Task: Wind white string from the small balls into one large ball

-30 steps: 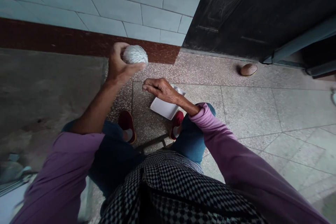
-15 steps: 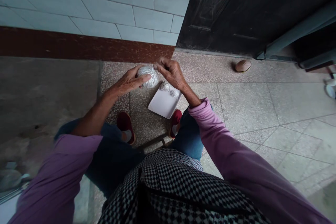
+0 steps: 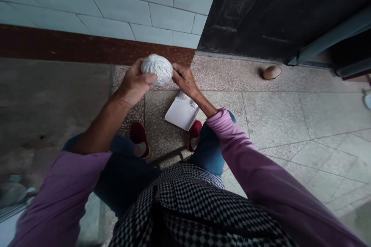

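My left hand grips a large ball of white yarn, its thumb lying across the front. At the ball's right edge is my right hand, fingers pinched together on the yarn. The exact strand between those fingertips is too fine to make out. Below my right hand, a shallow white box rests on the floor. Small balls of yarn lie at its far end, partly hidden by my right hand and wrist. Loose strands curl over the box's inside.
My red shoes are on the floor around the near side of the box. A tiled wall with a dark red base stands ahead, and a black door is to its right. A rounded brownish object lies near the door.
The yarn ball has moved up and left and turned in my left hand. My right hand has come down slightly to the ball's right side and covers more of the small balls.
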A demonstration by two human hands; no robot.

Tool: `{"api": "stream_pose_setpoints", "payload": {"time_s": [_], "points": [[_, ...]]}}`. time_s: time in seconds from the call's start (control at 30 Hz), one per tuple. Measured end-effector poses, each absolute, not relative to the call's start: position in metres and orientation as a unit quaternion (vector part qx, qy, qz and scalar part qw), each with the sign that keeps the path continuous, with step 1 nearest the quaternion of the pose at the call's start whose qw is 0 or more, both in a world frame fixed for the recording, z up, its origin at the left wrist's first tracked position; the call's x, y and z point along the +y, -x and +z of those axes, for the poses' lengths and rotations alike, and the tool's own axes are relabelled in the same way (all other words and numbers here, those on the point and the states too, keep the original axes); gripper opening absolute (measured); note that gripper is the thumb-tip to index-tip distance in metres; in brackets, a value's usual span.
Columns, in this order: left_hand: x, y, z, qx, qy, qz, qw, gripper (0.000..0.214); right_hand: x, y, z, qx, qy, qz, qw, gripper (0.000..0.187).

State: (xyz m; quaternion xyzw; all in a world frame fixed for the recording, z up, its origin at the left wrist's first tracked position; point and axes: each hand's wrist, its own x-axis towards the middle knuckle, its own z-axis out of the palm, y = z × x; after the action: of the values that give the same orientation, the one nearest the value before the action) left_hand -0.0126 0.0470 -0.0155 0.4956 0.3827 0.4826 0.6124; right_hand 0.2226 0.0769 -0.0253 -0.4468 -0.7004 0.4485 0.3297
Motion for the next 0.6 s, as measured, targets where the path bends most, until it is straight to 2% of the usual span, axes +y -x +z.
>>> {"api": "stream_pose_setpoints", "payload": {"time_s": [0.1,0.23,0.33,0.5,0.6], "points": [[0.057,0.015,-0.012,0.433,-0.478,0.505,0.574,0.082,0.065,-0.217,-0.023,-0.735,0.423,0.46,0.263,0.048],[0.066,0.019,-0.012,0.56,-0.506,0.479,0.448,0.103,0.046,-0.212,-0.015,-0.772,0.377,0.472,0.2,0.046],[0.069,0.023,-0.018,0.603,-0.577,0.415,0.362,0.1,0.043,-0.216,-0.005,-0.778,0.364,0.473,0.196,0.047],[0.058,0.021,-0.019,0.583,-0.631,0.297,0.416,0.073,0.055,-0.239,0.007,-0.74,0.422,0.447,0.274,0.065],[0.044,0.015,-0.011,0.526,-0.639,0.26,0.497,0.07,0.065,-0.25,0.005,-0.723,0.432,0.433,0.321,0.076]]}}
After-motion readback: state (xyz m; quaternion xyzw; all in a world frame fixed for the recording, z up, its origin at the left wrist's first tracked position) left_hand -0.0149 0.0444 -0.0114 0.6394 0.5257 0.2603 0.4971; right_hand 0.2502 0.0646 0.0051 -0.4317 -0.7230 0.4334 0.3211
